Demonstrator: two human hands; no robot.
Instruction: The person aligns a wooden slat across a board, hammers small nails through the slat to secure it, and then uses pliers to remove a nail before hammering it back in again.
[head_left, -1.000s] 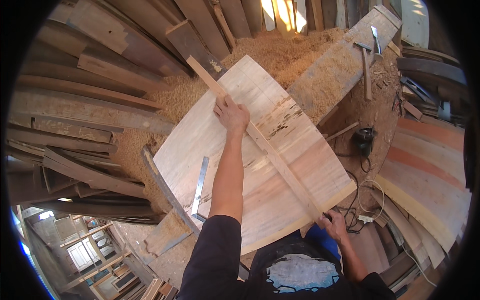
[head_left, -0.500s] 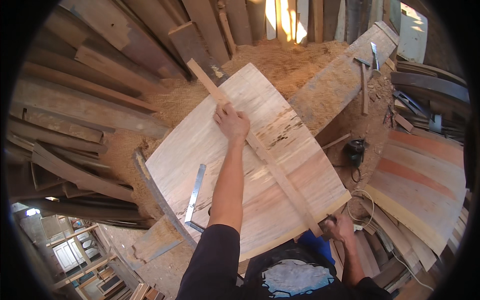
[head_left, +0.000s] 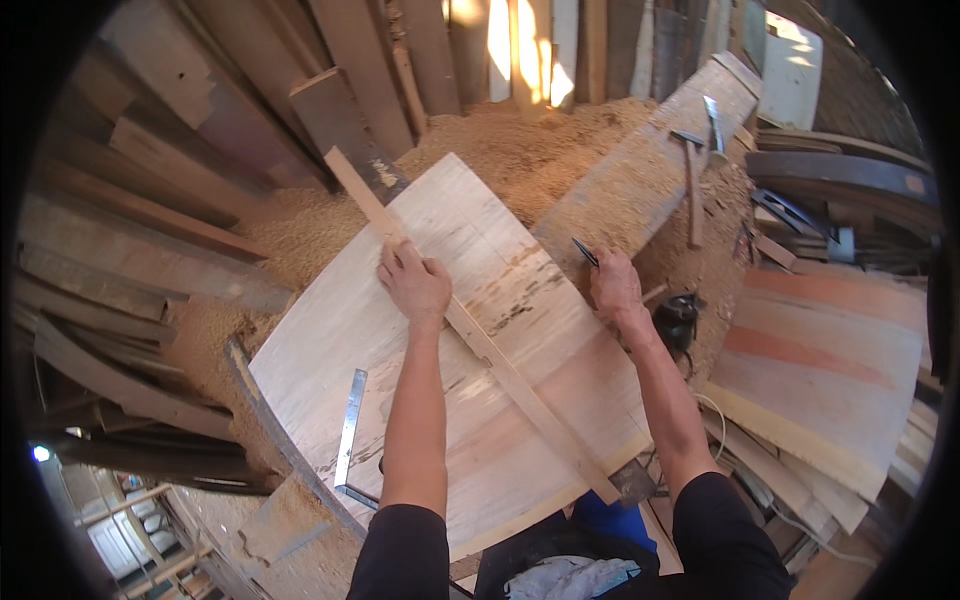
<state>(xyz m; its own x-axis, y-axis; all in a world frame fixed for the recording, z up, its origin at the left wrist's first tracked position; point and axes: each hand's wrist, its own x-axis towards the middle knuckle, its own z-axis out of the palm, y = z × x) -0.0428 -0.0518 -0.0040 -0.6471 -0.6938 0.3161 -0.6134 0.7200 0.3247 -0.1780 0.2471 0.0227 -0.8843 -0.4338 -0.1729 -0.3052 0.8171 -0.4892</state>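
While the left hand (head_left: 415,285) lies across a long wooden strip (head_left: 535,405), its thumb and fingers parted and bearing on the wood, the right hand (head_left: 615,285) pinches a slim dark tool (head_left: 586,251) between thumb and fingers, the tip directed toward 10 o'clock. Positions are read from a clock face centred on the broad pale wooden panel (head_left: 330,320), with 12 at the top of the view. The panel occupies the middle of the scene, and the strip crosses it obliquely, overhanging its edge at 11 o'clock and extending to its border between 4 and 5. The left hand lies toward 11; the right hand appears at 2, at the panel's edge, though whether it touches the wood cannot be told. A metal square (head_left: 350,425) lies on the panel at 8 o'clock, and a dark block (head_left: 632,483) sits beside the strip's lower end. Beyond the right hand, a dusty plank (head_left: 640,165) runs outward between 1 and 2 o'clock, with a wooden-handled hammer (head_left: 694,190) near its far end. Sawdust (head_left: 530,150) is heaped at 1 o'clock. At 3 o'clock lies a black object (head_left: 678,312), probably a power tool, and farther out a second panel (head_left: 810,400) with reddish bands.
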